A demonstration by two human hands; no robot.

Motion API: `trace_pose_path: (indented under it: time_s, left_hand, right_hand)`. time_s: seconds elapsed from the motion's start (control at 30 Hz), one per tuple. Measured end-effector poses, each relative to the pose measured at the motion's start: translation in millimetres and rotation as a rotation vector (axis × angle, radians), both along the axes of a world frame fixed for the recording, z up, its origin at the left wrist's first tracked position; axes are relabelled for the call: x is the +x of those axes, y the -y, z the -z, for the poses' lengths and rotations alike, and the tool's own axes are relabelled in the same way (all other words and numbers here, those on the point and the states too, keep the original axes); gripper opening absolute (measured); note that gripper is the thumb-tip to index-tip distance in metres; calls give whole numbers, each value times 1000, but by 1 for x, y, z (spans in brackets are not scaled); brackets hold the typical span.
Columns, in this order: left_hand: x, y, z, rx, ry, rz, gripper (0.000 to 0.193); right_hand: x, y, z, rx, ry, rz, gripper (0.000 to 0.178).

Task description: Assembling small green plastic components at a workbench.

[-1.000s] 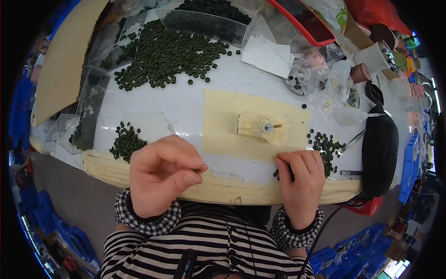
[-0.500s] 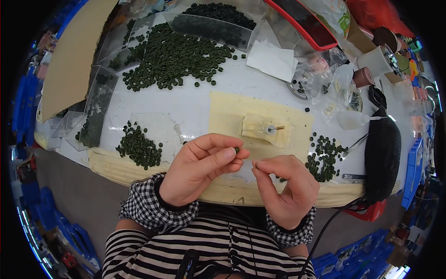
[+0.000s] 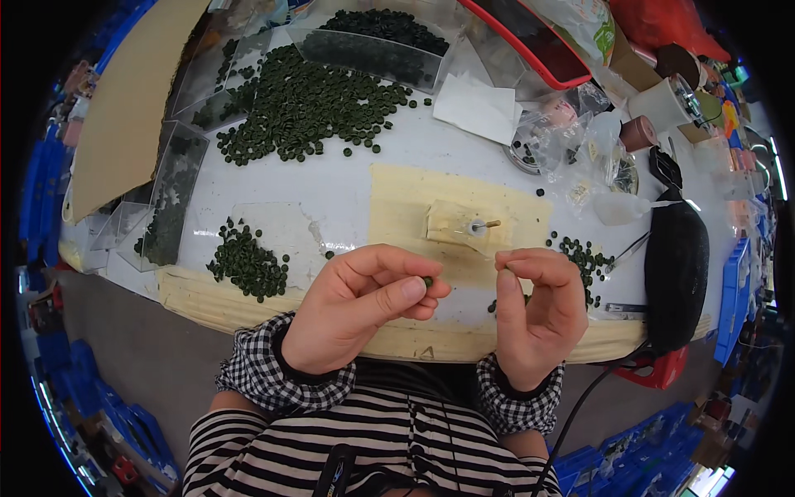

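Note:
Between the thumb and fingers of my left hand [image 3: 352, 311] is a small round dark green piece [image 3: 427, 282], mostly covered by the fingertips. My right hand [image 3: 542, 319] is a short way to its right, thumb and forefinger pinched together; whatever is between those tips is too small to name. Beyond both hands, a block wrapped in cream tape [image 3: 451, 224] sits on a pale yellow sheet, with a thin brass-coloured pin [image 3: 493, 224] sticking out of a whitish round fitting. A pile of similar green pieces [image 3: 248, 261] lies left of my left hand, and another pile [image 3: 590, 258] right of my right hand.
A large heap of green pieces [image 3: 306, 108] spreads at the back left beside clear trays [image 3: 373, 62]. White tissue [image 3: 476, 106], a red-rimmed phone [image 3: 538, 41] and plastic bags stand at the back right. A black pouch [image 3: 681, 273] lies at the right edge.
My right hand has moved right and slightly up, away from my left hand, still pinched. My left hand has shifted slightly lower with the green piece held.

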State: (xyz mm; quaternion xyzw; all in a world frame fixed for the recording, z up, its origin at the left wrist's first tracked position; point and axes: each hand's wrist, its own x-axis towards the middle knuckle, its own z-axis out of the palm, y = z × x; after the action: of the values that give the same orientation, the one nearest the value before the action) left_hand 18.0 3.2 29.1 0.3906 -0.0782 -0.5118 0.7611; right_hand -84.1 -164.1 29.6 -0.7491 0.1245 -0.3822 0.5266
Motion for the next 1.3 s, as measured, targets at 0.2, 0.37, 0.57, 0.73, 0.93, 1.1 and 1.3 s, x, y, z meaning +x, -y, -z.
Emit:
trace_pose_path:
  time_s: [0.2, 0.37, 0.57, 0.73, 0.93, 1.1, 1.3]
  left_hand:
    - [0, 6, 4, -32, -95, -122, 22]
    - [2, 4, 15, -85, -112, -151, 24]
    - [1, 3, 14, -63, -98, -172, 25]
    - [2, 4, 12, -46, -84, -231, 25]
    - [5, 4, 14, -79, -69, -341, 26]
    - [5, 4, 14, -96, -59, -356, 26]
    - [4, 2, 16, -88, -53, -349, 26]
  right_hand:
    - [9, 22, -17, -345, -90, 104, 21]
    - [18, 23, -14, -386, -281, 64, 17]
    - [21, 21, -8, -370, -264, 120, 9]
    - [16, 24, -7, -378, -140, 207, 6]
    - [-2, 3, -16, -474, -250, -365, 14]
    - [-3, -10, 8, -601, -405, -567, 17]
    - [-7, 12, -8, -651, -497, -289, 17]
